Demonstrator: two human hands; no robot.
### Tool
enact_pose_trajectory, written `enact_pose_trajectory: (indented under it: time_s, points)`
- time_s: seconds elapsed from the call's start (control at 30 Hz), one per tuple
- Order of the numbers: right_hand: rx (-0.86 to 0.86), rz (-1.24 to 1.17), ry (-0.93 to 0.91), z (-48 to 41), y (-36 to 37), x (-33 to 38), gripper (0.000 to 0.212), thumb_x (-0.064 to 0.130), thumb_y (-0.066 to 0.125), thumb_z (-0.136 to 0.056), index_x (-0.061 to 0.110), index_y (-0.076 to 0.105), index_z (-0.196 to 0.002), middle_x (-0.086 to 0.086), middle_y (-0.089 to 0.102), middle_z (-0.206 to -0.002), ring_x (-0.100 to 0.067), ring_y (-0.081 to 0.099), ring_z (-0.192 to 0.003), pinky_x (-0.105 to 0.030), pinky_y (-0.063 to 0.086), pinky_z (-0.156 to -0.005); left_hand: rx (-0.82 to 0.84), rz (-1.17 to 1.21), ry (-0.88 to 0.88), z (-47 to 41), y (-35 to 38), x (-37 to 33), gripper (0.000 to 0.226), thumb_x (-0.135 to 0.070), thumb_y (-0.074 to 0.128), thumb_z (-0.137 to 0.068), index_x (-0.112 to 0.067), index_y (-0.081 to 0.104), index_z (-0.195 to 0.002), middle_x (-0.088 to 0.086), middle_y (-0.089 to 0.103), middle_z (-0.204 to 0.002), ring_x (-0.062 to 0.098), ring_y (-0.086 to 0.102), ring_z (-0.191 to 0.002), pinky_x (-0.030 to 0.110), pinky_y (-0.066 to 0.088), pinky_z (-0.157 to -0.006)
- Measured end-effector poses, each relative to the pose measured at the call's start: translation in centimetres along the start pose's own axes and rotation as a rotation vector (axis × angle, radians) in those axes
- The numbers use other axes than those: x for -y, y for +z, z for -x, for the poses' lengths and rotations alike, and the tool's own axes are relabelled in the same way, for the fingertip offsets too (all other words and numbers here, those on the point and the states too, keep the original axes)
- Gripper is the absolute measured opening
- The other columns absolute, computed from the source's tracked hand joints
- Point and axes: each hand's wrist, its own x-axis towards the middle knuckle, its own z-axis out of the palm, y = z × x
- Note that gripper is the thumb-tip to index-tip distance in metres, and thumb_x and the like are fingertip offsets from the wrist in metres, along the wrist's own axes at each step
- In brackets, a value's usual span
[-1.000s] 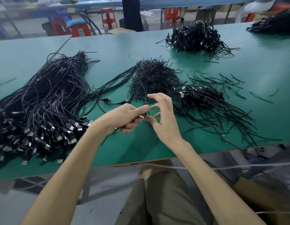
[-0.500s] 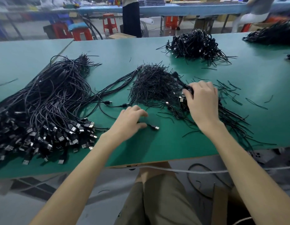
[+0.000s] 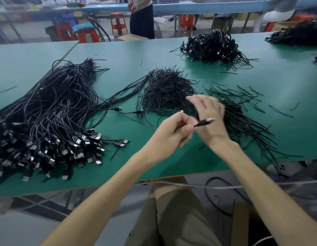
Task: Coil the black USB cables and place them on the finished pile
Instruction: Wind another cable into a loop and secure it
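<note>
- Head view is showing the left hand [image 3: 172, 133] curling fingers and thumb around a thin black USB cable [image 3: 204, 122]. Its silver-tipped plug is poking out to the right, above the green table top [image 3: 287, 77].
- Just behind that plug the right hand [image 3: 210, 118] is hovering, fingers straight and spread, apparently gripping nothing.
- Beyond it the finished pile [image 3: 233, 110] of coiled black cables is lying partly covered by that hand. A mound of short black wire ties [image 3: 166, 89] is sitting to its left, and the loose heap of uncoiled black cables [image 3: 47, 112] is sprawling far left.
- Risk: the gripped cable is probably trailing back into that heap, so a quick pull could be dragging neighbours along or snagging. Loops could also be springing open before tying.
- Motion blur is smearing the right hand, and the cable's remaining length is disappearing behind the left hand.
</note>
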Motion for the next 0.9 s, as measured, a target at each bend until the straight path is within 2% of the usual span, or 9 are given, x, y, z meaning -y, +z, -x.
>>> enact_pose_trajectory:
  time_s: [0.07, 0.13, 0.23, 0.3, 0.43, 0.57, 0.67, 0.8, 0.9]
  points:
    - [0.128, -0.410, -0.057, 1.4, 0.5, 2.8, 0.054, 0.015, 0.062, -0.084, 0.012, 0.059, -0.137, -0.007, 0.060, -0.135, -0.025, 0.053, -0.128, -0.036, 0.037, -0.111, -0.020, 0.141, 0.029, 0.0, 1.0, -1.5, 0.017, -0.004, 0.046, -0.106, -0.012, 0.052, -0.093, -0.004, 0.053, -0.071, 0.005, 0.044, -0.057, 0.015, 0.036, -0.056]
    - [0.244, -0.652, 0.010, 2.7, 1.2, 4.9, 0.048, -0.004, 0.063, -0.085, -0.004, 0.053, -0.132, -0.022, 0.060, -0.127, -0.027, 0.058, -0.118, -0.020, 0.042, -0.102, -0.075, 0.241, 0.049, -0.1, 1.2, -2.5, 0.021, -0.013, 0.044, -0.108, -0.011, 0.061, -0.097, -0.008, 0.048, -0.071, 0.006, 0.040, -0.062, 0.017, 0.032, -0.059]
    - [0.375, -0.726, 0.101, 3.7, 2.9, 6.1, 0.010, 0.000, 0.063, -0.090, 0.002, 0.060, -0.100, -0.008, 0.065, -0.095, -0.017, 0.060, -0.088, -0.032, 0.049, -0.079, -0.144, 0.351, 0.057, -0.3, 0.0, -3.0, 0.031, -0.022, 0.039, -0.111, -0.008, 0.066, -0.104, -0.003, 0.028, -0.068, 0.014, 0.021, -0.062, 0.027, 0.018, -0.058]
    - [0.327, -0.834, 0.131, 3.9, 3.1, 6.4, 0.021, 0.009, 0.060, -0.100, 0.010, 0.058, -0.079, 0.006, 0.058, -0.072, -0.014, 0.050, -0.069, -0.036, 0.041, -0.069, -0.182, 0.487, 0.029, -0.3, -1.7, -3.0, 0.033, -0.026, 0.037, -0.111, -0.005, 0.062, -0.104, -0.002, 0.021, -0.067, 0.014, 0.016, -0.061, 0.028, 0.015, -0.058]
    - [0.358, -0.792, 0.066, 4.3, 2.3, 5.4, 0.028, 0.031, 0.049, -0.107, 0.018, 0.070, -0.093, 0.003, 0.068, -0.073, -0.024, 0.059, -0.081, -0.037, 0.044, -0.079, -0.289, 0.701, 0.022, 0.1, -6.4, -2.7, 0.030, -0.029, 0.037, -0.111, -0.013, 0.056, -0.094, -0.005, 0.017, -0.067, 0.011, 0.018, -0.054, 0.022, 0.023, -0.055]
    - [0.325, -0.704, 0.018, 4.6, 1.6, 3.1, 0.038, 0.040, 0.047, -0.107, 0.019, 0.067, -0.082, 0.000, 0.059, -0.062, -0.014, 0.054, -0.063, -0.026, 0.042, -0.064, -0.248, 0.684, 0.000, 0.7, -8.1, -1.9, 0.039, -0.038, 0.034, -0.110, -0.015, 0.058, -0.089, -0.008, 0.021, -0.061, 0.009, 0.024, -0.051, 0.020, 0.033, -0.053]
    - [0.294, -0.653, 0.043, 4.4, 1.3, 2.2, 0.043, 0.045, 0.048, -0.105, 0.020, 0.062, -0.073, 0.006, 0.048, -0.051, -0.013, 0.039, -0.045, -0.027, 0.033, -0.049, -0.031, 0.452, 0.006, 1.4, -8.3, -1.1, 0.052, -0.046, 0.030, -0.106, -0.015, 0.066, -0.085, -0.007, 0.039, -0.056, 0.012, 0.036, -0.051, 0.022, 0.035, -0.055]
    - [0.157, -0.616, 0.102, 3.7, 0.6, 2.1, 0.048, 0.049, 0.057, -0.099, 0.018, 0.058, -0.062, 0.005, 0.044, -0.046, -0.009, 0.035, -0.043, -0.023, 0.029, -0.048, 0.389, -0.307, -0.097, 1.4, -6.8, 0.3, 0.048, -0.038, 0.036, -0.108, -0.012, 0.074, -0.093, 0.001, 0.070, -0.069, 0.020, 0.062, -0.058, 0.021, 0.045, -0.061]
    - [0.150, -0.690, 0.082, 3.3, 0.0, 4.0, 0.053, 0.048, 0.053, -0.102, 0.022, 0.053, -0.056, 0.005, 0.047, -0.048, -0.007, 0.039, -0.046, -0.021, 0.030, -0.052, 0.356, -0.673, -0.228, 1.1, -5.4, 2.1, 0.034, -0.031, 0.046, -0.108, -0.008, 0.071, -0.103, -0.010, 0.076, -0.083, 0.017, 0.072, -0.080, 0.029, 0.052, -0.079]
